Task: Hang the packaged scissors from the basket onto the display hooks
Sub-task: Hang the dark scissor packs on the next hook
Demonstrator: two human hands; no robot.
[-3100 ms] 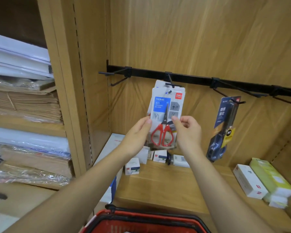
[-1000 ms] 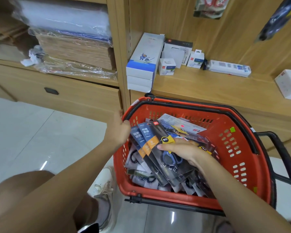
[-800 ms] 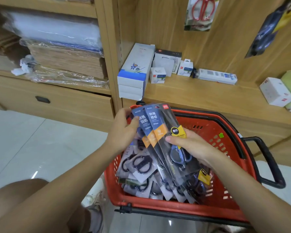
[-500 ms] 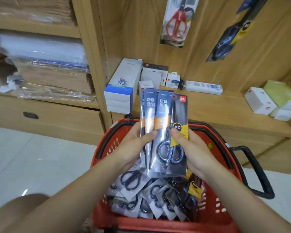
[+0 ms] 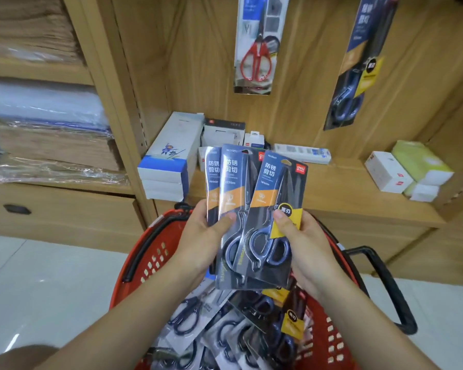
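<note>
Red plastic basket (image 5: 155,263) sits nearest, a black handle (image 5: 385,284) sticking out on its right, with loose packaged scissors (image 5: 187,319) heaped inside. Just above it, both hands hold up a fan of three dark blue-and-orange carded scissors packs (image 5: 235,188), their cards overlapping. The left hand (image 5: 201,241) grips the two left packs, thumb pressed across the front. The right hand (image 5: 305,249) pinches the rightmost pack, thumb on its yellow label. Beyond, a wooden shelf (image 5: 345,193) carries a stack of white-and-blue boxes (image 5: 169,161). On the wooden back panel above hang a red-handled scissors pack (image 5: 257,46) and, to its right, a tilted dark blue scissors pack (image 5: 358,65).
</note>
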